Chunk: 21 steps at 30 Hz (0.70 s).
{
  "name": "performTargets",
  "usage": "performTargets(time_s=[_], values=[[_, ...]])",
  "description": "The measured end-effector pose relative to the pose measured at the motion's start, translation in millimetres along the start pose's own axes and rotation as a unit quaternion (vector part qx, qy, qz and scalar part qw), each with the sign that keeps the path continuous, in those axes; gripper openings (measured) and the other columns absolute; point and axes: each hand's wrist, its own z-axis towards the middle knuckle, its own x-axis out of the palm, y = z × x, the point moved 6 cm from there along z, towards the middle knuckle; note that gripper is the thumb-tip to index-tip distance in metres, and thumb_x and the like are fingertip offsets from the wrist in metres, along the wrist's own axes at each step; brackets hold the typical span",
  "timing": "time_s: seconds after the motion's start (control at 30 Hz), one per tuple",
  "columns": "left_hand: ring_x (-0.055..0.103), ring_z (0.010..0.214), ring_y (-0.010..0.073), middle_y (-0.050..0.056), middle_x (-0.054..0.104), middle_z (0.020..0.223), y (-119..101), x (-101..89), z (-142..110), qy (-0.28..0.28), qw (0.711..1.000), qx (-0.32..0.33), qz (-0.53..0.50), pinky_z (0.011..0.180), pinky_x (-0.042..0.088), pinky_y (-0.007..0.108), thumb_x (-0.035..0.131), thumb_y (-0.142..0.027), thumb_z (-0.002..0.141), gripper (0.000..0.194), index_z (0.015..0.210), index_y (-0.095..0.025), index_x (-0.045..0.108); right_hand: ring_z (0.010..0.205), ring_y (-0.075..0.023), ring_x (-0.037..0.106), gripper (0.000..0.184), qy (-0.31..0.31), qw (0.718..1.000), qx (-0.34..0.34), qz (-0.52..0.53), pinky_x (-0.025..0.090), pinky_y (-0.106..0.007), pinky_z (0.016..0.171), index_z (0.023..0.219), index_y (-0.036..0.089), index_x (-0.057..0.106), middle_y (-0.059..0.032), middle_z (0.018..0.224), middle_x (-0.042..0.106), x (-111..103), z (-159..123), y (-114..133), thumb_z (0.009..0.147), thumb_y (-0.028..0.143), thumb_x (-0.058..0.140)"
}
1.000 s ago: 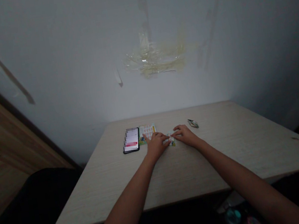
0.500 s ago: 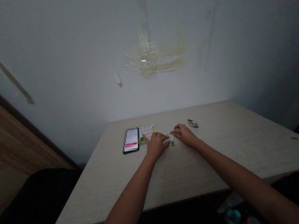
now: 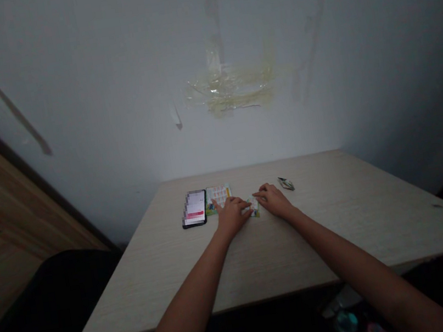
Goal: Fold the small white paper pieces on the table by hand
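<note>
No lettering can be read: the smartphone (image 3: 193, 209) screen is pixelated, and any print on the printed card (image 3: 219, 195) and small printed paper (image 3: 255, 206) seems too small and dim to make out.

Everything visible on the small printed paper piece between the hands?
A small printed paper piece, roughly rectangular, white with green and yellow print; the print is too small to read, and it may be paper or thin card. It lies low and nearly flat on the pale wood-grain tabletop, between the person's left hand and right hand. The fingers of the left hand and right hand meet it from either side, partly hiding it.
</note>
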Motion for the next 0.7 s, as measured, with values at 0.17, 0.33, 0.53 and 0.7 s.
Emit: performTargets(time_s=[0.17,0.33,0.53,0.7], values=[[0.047,0.123,0.0303,0.001,0.069,0.118,0.7,-0.7,-0.5,0.003,1.0,-0.001,0.006,0.104,-0.009,0.08,0.056,-0.047,0.092,0.026,0.112,-0.039,0.071,0.11,-0.022,0.053,0.032,-0.004,1.0,-0.006,0.018,0.041,-0.036,0.1,0.12,0.027,0.07,-0.0089,0.113,0.059,-0.7,-1.6,-0.7,0.091,0.037,0.06],[0.048,0.123,0.0314,0.001,0.069,0.117,0.9,-0.9,-0.2,0.002,1.0,0.008,0.011,0.102,-0.008,0.082,0.056,-0.046,0.092,0.025,0.111,-0.041,0.071,0.109,-0.0224,0.053,0.032,-0.007,1.0,-0.004,0.022,0.041,-0.036,0.1,0.118,0.027,0.071,-0.0089,0.112,0.059,-0.7,-2.6,-1.6,0.09,0.038,0.061],[0.048,0.124,0.0311,0.001,0.069,0.119,0.5,-0.5,0.4,0.014,1.0,0.005,0.026,0.103,-0.006,0.082,0.056,-0.045,0.092,0.025,0.112,-0.041,0.07,0.11,-0.0222,0.053,0.033,-0.004,1.0,-0.01,0.02,0.041,-0.036,0.1,0.12,0.026,0.07,-0.0094,0.113,0.059,-1.9,-3.0,0.1,0.09,0.037,0.061],[0.047,0.124,0.0301,0.001,0.068,0.121,1.9,-0.1,-0.1,0.022,1.0,-0.004,0.019,0.106,-0.006,0.079,0.056,-0.046,0.092,0.026,0.113,-0.041,0.07,0.11,-0.0222,0.054,0.032,-0.009,1.0,-0.007,0.025,0.042,-0.036,0.099,0.118,0.026,0.07,-0.009,0.112,0.059,-3.4,-3.8,1.6,0.09,0.039,0.061]])
